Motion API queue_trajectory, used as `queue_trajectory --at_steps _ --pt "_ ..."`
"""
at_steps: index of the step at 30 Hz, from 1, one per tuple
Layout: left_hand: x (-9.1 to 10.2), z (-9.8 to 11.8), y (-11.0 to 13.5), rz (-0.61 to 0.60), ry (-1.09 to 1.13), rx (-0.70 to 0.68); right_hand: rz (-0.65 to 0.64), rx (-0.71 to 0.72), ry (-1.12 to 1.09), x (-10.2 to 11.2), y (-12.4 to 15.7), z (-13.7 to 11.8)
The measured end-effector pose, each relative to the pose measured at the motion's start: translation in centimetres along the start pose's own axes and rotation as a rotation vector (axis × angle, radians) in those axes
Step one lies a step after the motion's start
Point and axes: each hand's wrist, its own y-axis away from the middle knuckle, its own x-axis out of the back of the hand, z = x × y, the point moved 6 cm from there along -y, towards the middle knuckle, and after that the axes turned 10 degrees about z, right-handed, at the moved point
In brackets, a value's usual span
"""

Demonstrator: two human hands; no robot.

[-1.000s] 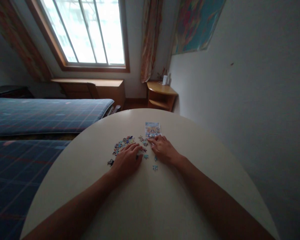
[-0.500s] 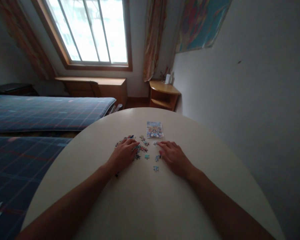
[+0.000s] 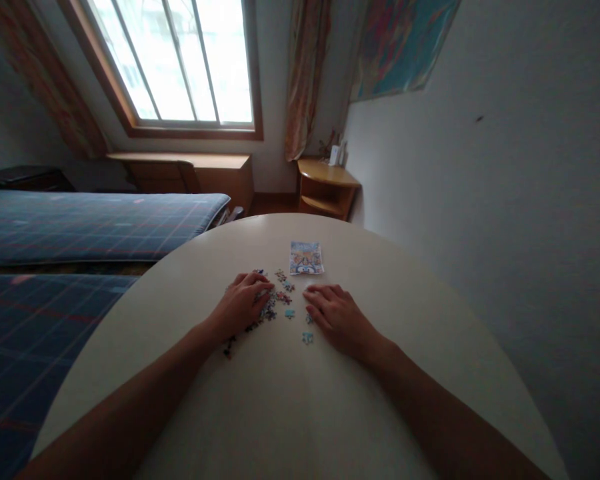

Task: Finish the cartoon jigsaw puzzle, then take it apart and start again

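My left hand (image 3: pixel 240 301) lies palm down over a pile of small jigsaw puzzle pieces (image 3: pixel 270 311), its fingers stretched across them and hiding part of the pile. To the right, my right hand (image 3: pixel 336 313) rests with fingers extended, the fingertips over a piece that they cover. A light-blue piece (image 3: pixel 307 338) lies just below that hand, and a teal piece (image 3: pixel 290 313) sits between both hands. A few dark pieces (image 3: pixel 229 348) are under my left wrist. Beyond the hands lies a small printed picture sheet (image 3: pixel 307 258).
Everything lies on a round cream table (image 3: pixel 290 413). A bed with a blue plaid cover (image 3: pixel 80 227) stands at the left, a white wall (image 3: pixel 505 213) at the right. A corner shelf (image 3: pixel 327 175) and a window (image 3: pixel 180 67) are at the back.
My left hand has shifted slightly left, uncovering more of the pile and the dark pieces near the wrist. My right fingertips have moved a little left, over the piece beside them.
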Motion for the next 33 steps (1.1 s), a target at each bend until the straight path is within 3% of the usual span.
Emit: queue_trajectory --at_steps 5,15,21,26,33 --pt "0.0 -0.1 0.0 -0.012 0.016 0.021 0.006 0.004 0.004 0.0 0.2 -0.2" --pt "1.4 0.7 -0.5 0.093 0.084 0.102 0.037 -0.006 -0.056 0.1 0.1 -0.2" --pt "1.9 2.3 0.0 0.24 0.343 0.356 0.239 -0.145 -0.307 1.0 0.0 -1.6" --pt "1.1 4.1 0.7 0.237 0.472 0.424 0.325 -0.181 -0.428 1.4 0.2 -3.0" --pt "0.5 4.8 1.0 0.162 0.556 0.457 0.375 -0.172 -0.474 1.3 0.1 -2.0"
